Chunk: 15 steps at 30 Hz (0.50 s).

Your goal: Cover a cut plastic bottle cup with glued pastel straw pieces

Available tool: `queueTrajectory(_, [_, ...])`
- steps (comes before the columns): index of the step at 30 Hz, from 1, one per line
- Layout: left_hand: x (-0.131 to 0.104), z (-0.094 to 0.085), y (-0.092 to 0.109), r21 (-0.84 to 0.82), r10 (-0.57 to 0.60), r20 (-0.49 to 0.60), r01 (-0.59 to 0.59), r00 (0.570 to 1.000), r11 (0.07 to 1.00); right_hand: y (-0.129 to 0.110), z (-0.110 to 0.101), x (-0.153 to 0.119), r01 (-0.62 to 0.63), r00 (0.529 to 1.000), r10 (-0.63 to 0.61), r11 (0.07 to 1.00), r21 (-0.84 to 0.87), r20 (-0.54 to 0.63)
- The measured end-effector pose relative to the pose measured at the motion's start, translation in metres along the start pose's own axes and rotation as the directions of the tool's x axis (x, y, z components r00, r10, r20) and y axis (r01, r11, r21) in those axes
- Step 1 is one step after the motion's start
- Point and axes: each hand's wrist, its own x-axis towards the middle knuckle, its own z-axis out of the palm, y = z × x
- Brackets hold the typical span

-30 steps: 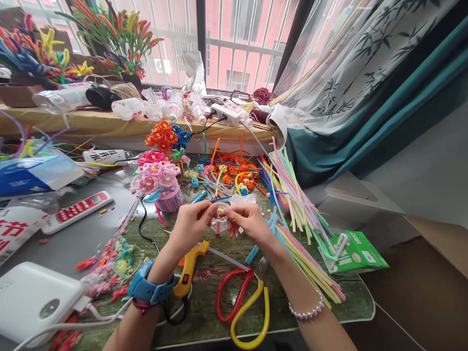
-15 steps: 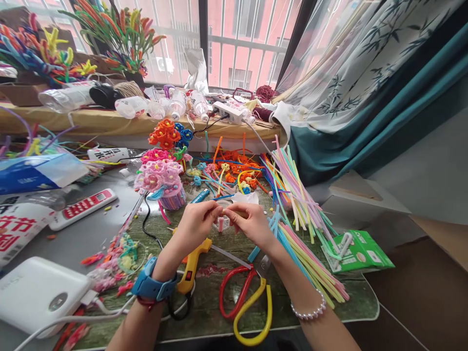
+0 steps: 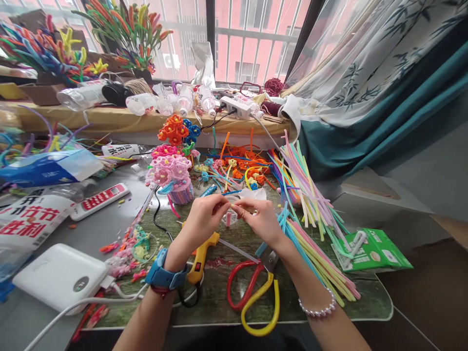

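My left hand (image 3: 205,218) and my right hand (image 3: 262,220) meet fingertip to fingertip above the table, both pinched closed. A tiny yellowish bit seems to show where the fingers meet, too small and covered to name. Just beyond them sits a small clear container (image 3: 234,220) with a pink piece in it. Under my left forearm lies a yellow glue gun (image 3: 202,253), a translucent glue stick (image 3: 239,250) near it. Large scissors (image 3: 260,304) with one red and one yellow handle lie below my right wrist.
Bundled pastel pipe cleaners (image 3: 318,258) lie at the right, beside a green packet (image 3: 382,249). Pipe-cleaner flowers (image 3: 168,168) stand in a striped pot (image 3: 183,191). A white power bank (image 3: 60,277) with a cable and a red-white remote (image 3: 100,201) lie left. Bottles line the sill.
The view has turned slightly left, so the scene sits further right. My hands stay pinched together over the same spot, with a small shift of the fingers.
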Motion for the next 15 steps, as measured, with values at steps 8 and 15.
queueTrajectory(8, [-0.0015, -0.0005, 0.0040, 0.045, 0.061, -0.011, -0.061, 0.998, 0.997, 0.0042, -0.0028, -0.0006, 0.103, 0.993, -0.111, 0.981, -0.166, -0.038])
queueTrajectory(15, [-0.0023, -0.0017, 0.0048, 0.091, 0.112, -0.023, -0.110, 0.993, 0.990, -0.0018, -0.0017, -0.0020, 0.136, 0.991, -0.135, 0.969, -0.206, 0.020])
